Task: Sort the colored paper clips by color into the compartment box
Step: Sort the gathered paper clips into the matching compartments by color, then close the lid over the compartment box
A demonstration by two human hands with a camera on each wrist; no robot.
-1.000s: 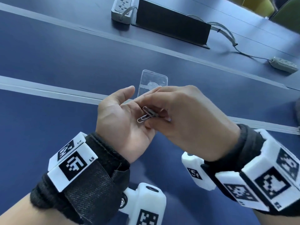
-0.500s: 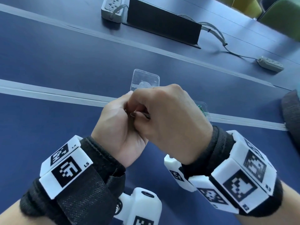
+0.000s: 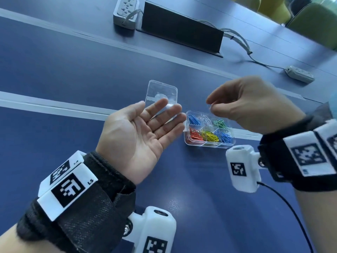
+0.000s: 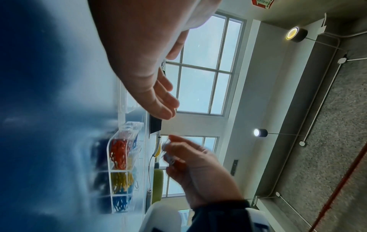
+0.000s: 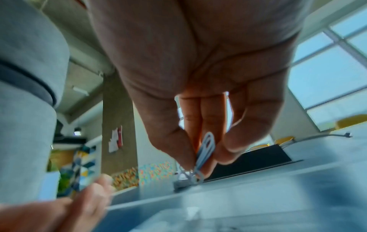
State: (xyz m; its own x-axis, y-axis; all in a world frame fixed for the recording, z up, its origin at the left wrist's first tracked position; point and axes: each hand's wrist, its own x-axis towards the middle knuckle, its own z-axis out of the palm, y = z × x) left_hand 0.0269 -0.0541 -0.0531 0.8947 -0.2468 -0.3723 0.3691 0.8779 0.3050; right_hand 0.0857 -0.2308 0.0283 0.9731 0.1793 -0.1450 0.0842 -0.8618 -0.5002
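Observation:
A clear compartment box sits on the blue table, with blue, silver, green, red and yellow clips in separate cells; the left wrist view shows the box from the side. My right hand hovers just above the box's back row and pinches silver paper clips between thumb and fingertips. My left hand lies palm up and empty, left of the box, fingers straight.
The box's clear lid lies on the table behind my left hand. Two power strips with cables and a black cable flap sit at the far side. Green chairs stand beyond.
My hands were together, the right picking silver clips from the left palm. They have parted: the right moved right over the box with the clips, the left opened flat.

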